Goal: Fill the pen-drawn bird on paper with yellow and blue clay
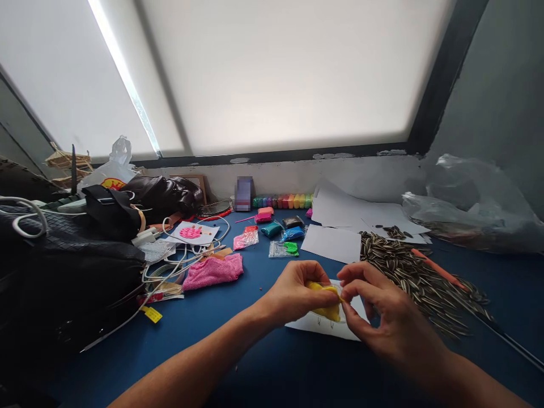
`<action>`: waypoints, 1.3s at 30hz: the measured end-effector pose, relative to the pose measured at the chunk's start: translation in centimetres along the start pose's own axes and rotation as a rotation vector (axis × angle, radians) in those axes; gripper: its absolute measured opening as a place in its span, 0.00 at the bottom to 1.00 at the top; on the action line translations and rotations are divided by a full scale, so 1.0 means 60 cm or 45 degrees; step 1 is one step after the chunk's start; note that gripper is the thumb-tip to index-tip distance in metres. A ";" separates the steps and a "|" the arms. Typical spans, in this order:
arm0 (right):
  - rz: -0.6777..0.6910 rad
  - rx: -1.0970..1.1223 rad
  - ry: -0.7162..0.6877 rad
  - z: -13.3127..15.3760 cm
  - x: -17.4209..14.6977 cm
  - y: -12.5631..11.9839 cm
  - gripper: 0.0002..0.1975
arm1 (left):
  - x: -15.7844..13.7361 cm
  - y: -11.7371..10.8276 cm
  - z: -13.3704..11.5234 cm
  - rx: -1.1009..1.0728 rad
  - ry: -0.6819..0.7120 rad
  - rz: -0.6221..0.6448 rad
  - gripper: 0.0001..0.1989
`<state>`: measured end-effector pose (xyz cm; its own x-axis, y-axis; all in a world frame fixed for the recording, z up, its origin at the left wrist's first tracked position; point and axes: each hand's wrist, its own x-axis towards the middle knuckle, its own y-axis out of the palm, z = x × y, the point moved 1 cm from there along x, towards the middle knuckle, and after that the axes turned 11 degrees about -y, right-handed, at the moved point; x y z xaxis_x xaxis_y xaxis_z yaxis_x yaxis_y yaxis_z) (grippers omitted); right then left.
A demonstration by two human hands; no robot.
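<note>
My left hand (293, 290) is closed around a small plastic packet of yellow modelling clay (329, 313). At the packet's right end, my right hand (385, 309) pinches a bit of the yellow clay between thumb and fingertips. Both hands are over a white sheet of paper (306, 325) with a partly hidden drawing and small dark marks. Beyond them lie packets of green clay (291, 248), blue clay (293, 233), teal clay (271, 228) and black clay (293, 221).
Striped sunflower seeds (408, 277) are heaped at the right, with an orange-handled tool (440, 270) on them. White papers (334, 242) lie behind. To the left are a pink cloth (215, 271), tangled white cables (170, 272) and a black bag (63, 283). Plastic bags (476, 209) sit far right.
</note>
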<state>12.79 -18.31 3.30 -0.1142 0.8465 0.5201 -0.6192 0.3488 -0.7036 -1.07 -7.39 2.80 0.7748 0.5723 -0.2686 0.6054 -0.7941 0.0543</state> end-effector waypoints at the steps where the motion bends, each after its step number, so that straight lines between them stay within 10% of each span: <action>1: -0.002 0.071 0.044 0.001 0.000 -0.002 0.06 | 0.001 -0.001 0.000 0.021 0.012 -0.017 0.12; 10: -0.085 0.570 0.357 0.006 0.016 -0.019 0.15 | 0.018 -0.033 0.004 0.169 0.015 -0.182 0.19; 19: -0.126 0.631 0.471 0.003 0.017 -0.019 0.17 | 0.024 -0.058 0.000 1.004 0.483 -0.733 0.12; 27: -0.027 0.372 0.288 -0.004 0.007 -0.006 0.15 | -0.004 0.003 -0.009 0.267 0.170 0.140 0.20; 39: 0.003 0.286 0.188 -0.003 0.006 -0.001 0.15 | 0.019 -0.038 -0.002 -0.036 0.037 -0.030 0.20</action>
<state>12.94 -17.94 3.41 -0.0112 0.9025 0.4306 -0.7776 0.2629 -0.5712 -1.54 -4.90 2.46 0.7651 0.5966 -0.2423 0.6279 -0.7747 0.0753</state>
